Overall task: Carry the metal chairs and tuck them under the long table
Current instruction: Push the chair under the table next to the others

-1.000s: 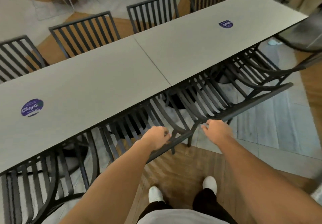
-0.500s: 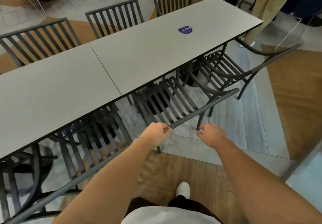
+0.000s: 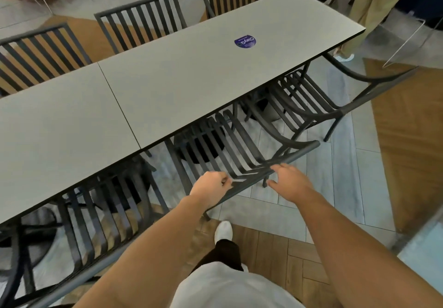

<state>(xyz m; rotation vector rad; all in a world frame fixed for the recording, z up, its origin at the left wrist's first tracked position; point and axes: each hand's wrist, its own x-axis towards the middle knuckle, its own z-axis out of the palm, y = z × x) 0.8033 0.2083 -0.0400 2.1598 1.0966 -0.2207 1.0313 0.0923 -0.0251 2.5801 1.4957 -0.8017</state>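
A dark metal slatted chair [image 3: 299, 152] stands in front of me with its seat partly under the long grey table [image 3: 191, 80]. My left hand [image 3: 211, 185] is curled round the chair's top rail near its left end. My right hand [image 3: 287, 178] lies farther right along the same rail, fingers stretched out and loose, just touching it. Another metal chair [image 3: 335, 111] stands to the right, angled, with its seat half under the table end. A third chair [image 3: 96, 224] on my left is tucked in close.
Three more slatted chairs [image 3: 141, 17] line the table's far side. A blue round sticker [image 3: 245, 41] marks the tabletop. A person in beige trousers [image 3: 366, 8] stands past the table's right end, beside white wire furniture legs [image 3: 407, 39]. My white shoe [image 3: 223, 231] is on wood flooring.
The chair has slid farther in under the table. My right hand has let go of its grip on the rail and opened. My left hand still grips the rail.
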